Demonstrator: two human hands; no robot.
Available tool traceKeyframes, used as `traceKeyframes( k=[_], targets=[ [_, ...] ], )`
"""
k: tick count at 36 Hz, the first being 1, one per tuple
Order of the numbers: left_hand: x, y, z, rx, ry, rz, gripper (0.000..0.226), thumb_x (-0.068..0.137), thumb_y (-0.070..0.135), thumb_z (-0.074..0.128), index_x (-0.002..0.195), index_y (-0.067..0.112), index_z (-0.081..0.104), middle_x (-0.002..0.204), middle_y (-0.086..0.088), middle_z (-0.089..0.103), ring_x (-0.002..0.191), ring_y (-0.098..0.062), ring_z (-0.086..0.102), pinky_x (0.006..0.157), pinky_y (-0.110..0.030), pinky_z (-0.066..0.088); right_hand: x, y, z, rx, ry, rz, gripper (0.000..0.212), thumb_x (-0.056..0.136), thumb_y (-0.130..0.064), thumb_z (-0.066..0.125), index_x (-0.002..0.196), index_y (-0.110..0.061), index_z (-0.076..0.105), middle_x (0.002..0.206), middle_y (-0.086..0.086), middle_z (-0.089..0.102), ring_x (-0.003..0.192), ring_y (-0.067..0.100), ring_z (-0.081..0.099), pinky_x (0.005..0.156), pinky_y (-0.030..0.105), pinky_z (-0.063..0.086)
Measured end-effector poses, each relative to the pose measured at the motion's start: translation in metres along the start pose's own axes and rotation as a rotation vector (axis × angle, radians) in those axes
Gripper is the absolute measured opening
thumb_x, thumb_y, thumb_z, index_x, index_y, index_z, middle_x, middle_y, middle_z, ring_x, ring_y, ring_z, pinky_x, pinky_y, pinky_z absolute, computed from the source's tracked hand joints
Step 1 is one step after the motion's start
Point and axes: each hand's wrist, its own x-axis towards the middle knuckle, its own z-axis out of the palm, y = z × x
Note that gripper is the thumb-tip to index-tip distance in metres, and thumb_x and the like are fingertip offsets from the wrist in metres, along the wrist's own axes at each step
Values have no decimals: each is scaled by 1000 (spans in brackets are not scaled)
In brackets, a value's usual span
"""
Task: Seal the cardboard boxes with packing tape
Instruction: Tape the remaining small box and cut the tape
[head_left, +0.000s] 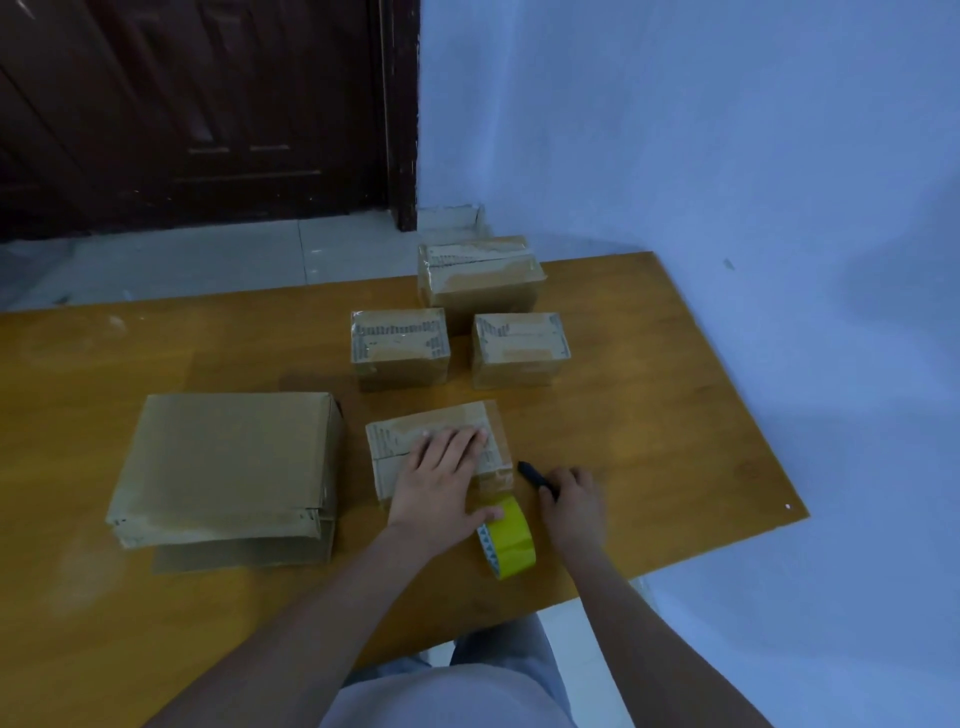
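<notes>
The left hand (441, 467) lay flat on the small cardboard box (436, 447) at the table's (675, 415) near edge; the right hand (569, 501) gripped a black cutter (535, 475). The blade could slip toward those fingers, and the yellow tape roll (511, 538) might roll off

Nothing here can be read. Rows of dark print run along the tops of three small boxes (399, 340) (521, 338) (439, 447), too blurred to make out. The edge of the yellow tape roll (511, 538) bears a band of small triangles, no letters.
</notes>
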Motion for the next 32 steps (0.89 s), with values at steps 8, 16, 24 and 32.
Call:
traceKeyframes(
  k=[8,16,24,32],
  targets=[
    [1,-1,2,-24,18,8,97,67,79,53,139,14,49,133,-2,54,126,-23,35,106,-44,37,-25,-18,-13,883,-286,-57,16,91,-9,58,98,-19,69,117,3,51,113,15,51,98,34,43],
    [1,1,-4,-47,-74,10,95,85,75,35,153,21,-3,159,2,8,146,-21,2,116,-38,-9,-29,-27,-17,935,-416,-53,13,85,-3,62,87,-15,67,97,-1,61,92,10,59,79,17,46],
    [7,4,-7,-142,15,-103,81,82,71,20,143,25,45,141,7,45,132,-18,35,113,-39,25,-33,-29,-21,964,-444,-6,14,87,-4,63,83,-17,68,87,-1,66,86,13,62,79,27,48],
    [11,7,10,-127,195,-154,57,76,60,64,118,22,68,117,5,62,113,-17,40,94,-41,47,-39,-31,-24,898,-401,-17,10,86,-4,64,87,-14,67,93,0,66,85,10,62,74,21,49]
  ],
)
